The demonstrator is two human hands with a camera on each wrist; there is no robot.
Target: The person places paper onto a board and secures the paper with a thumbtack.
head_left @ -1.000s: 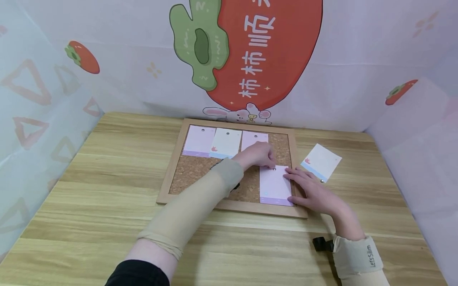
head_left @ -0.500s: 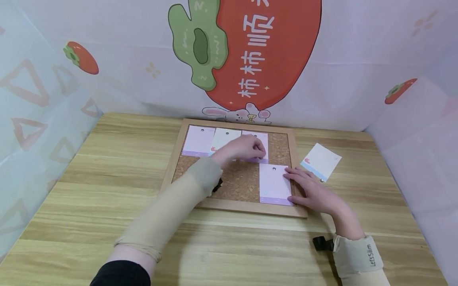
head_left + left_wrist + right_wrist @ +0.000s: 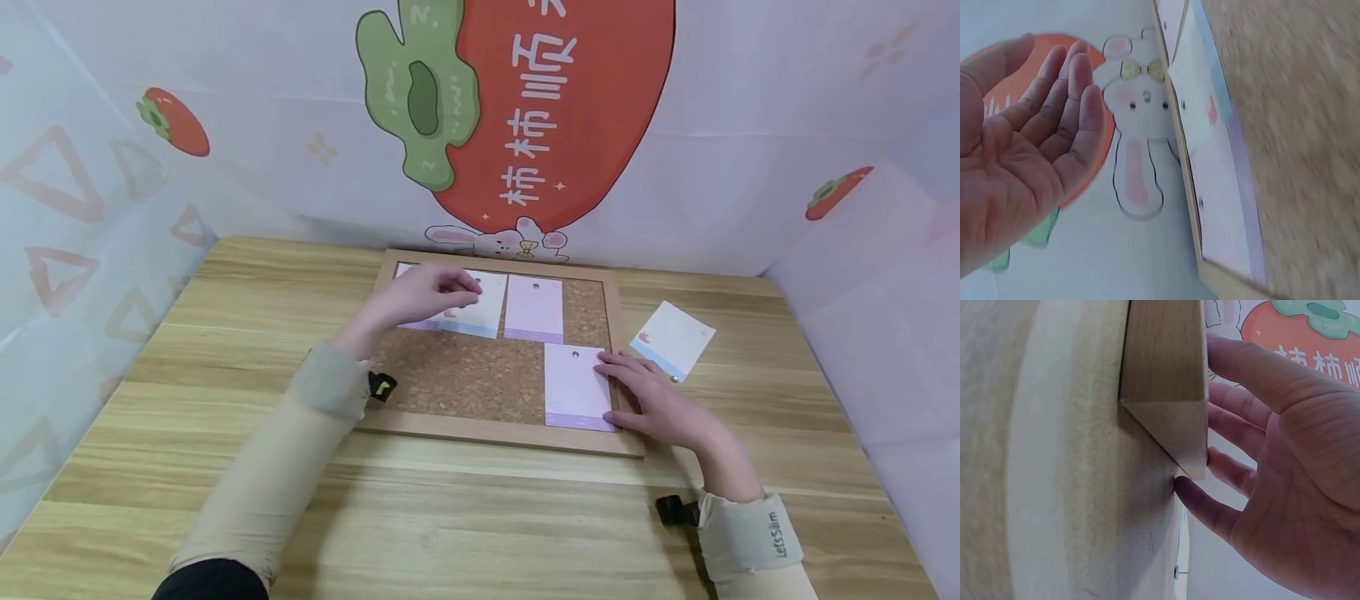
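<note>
A wood-framed cork board (image 3: pixel 465 379) lies on the table. Over its upper left hovers my left hand (image 3: pixel 423 296), fingers loosely bent; in the left wrist view its palm (image 3: pixel 1016 156) holds nothing. Beneath it in the head view, a purple-edged card is mostly hidden and a blue-edged white card (image 3: pixel 489 307) partly covered. Another purple-edged card (image 3: pixel 534 310) hangs to their right. My right hand (image 3: pixel 656 402) rests spread at the board's right edge, fingertips on the lower-right purple-edged card (image 3: pixel 576 387), which has a pin (image 3: pixel 575 354) at its top. The right wrist view shows its fingers along the frame's corner (image 3: pixel 1172 419).
A loose blue-edged white card (image 3: pixel 675 337) lies on the wooden table (image 3: pixel 487 517) right of the board, with a pin (image 3: pixel 675 380) by its lower corner. A printed backdrop (image 3: pixel 285 183) stands behind the board and along both sides.
My left hand has left the pin on the lower-right card and moved left across the board to the upper-left cards. The upper-right card has come into full view. My right hand stays put.
</note>
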